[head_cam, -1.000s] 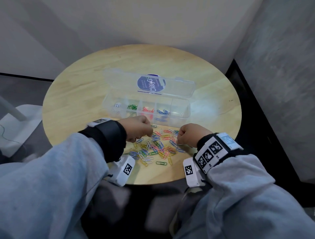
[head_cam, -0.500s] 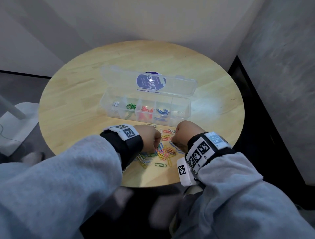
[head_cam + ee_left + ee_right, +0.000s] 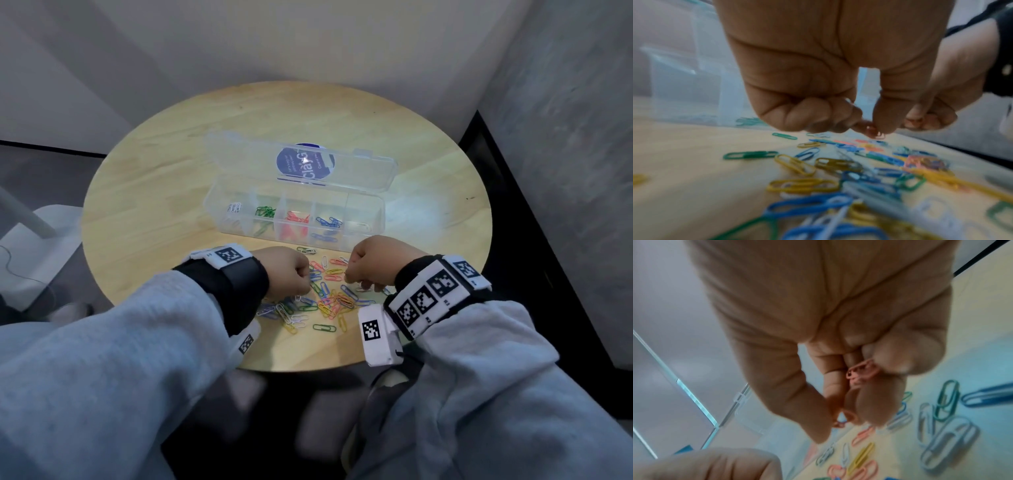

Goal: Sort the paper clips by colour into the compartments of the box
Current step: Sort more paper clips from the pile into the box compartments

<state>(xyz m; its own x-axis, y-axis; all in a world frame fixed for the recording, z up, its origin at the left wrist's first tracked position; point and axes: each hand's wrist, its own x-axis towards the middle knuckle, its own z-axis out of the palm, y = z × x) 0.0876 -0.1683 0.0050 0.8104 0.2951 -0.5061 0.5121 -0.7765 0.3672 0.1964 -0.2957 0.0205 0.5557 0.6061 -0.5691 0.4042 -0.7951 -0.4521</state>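
A clear box [image 3: 376, 219] stands open on the round table, with white [image 3: 234, 207], green [image 3: 264, 212], red [image 3: 296, 219] and blue clips [image 3: 329, 222] in separate compartments. Mixed loose clips [image 3: 325, 296] lie in front of it. My left hand [image 3: 301, 278] hovers over the pile's left side with fingers curled; in the left wrist view the hand [image 3: 869, 128] pinches a red clip [image 3: 876, 134] between thumb and forefinger. My right hand [image 3: 349, 274] is over the pile's right side. In the right wrist view it [image 3: 840, 417] holds red clips [image 3: 861, 369] in its curled fingers.
The box's lid [image 3: 301, 164] with a blue round label leans back behind the compartments. The wooden table [image 3: 154, 205] ends just under my wrists. Walls close in behind and to the right. A white stand base [image 3: 37, 246] sits on the floor to the left.
My left hand has come back from near the box's front wall and settled over the pile. The right hand has edged slightly left and stays curled over the clips.
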